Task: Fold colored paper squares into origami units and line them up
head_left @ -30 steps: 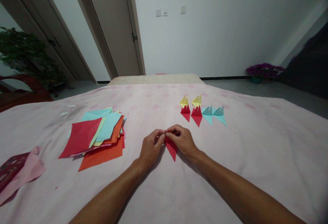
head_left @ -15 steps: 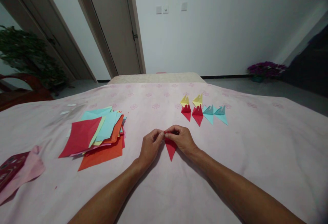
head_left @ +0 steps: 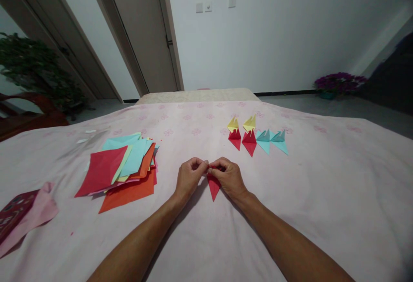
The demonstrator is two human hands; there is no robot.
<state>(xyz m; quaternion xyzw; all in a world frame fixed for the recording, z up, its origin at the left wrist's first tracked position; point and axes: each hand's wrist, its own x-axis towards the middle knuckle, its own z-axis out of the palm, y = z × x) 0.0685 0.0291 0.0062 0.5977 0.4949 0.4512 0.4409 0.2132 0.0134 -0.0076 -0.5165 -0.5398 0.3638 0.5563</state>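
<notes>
A folded red paper piece (head_left: 213,187) is between my hands, its pointed end hanging toward me. My left hand (head_left: 191,176) pinches the top tip of it with thumb and forefinger. My right hand (head_left: 229,179) grips the upper part, fingers closed and partly hiding the folds. Beyond my right hand stand folded paper figures: two yellow (head_left: 249,123), two red (head_left: 249,142) and two light blue (head_left: 279,141), in two rows. To the left lies a loose stack of coloured paper sheets (head_left: 105,170), with red, light blue and orange ones showing.
A pink cloth (head_left: 40,211) and a dark red item (head_left: 16,213) lie at the left edge. Small white strips (head_left: 90,131) rest behind the stack. The pale pink tablecloth (head_left: 322,196) covers the table. A chair (head_left: 35,112) stands at the far left.
My left hand's fingers have shifted slightly up and right at the tip of the red paper. The paper's lower point has moved a little left. The camera view has shifted slightly.
</notes>
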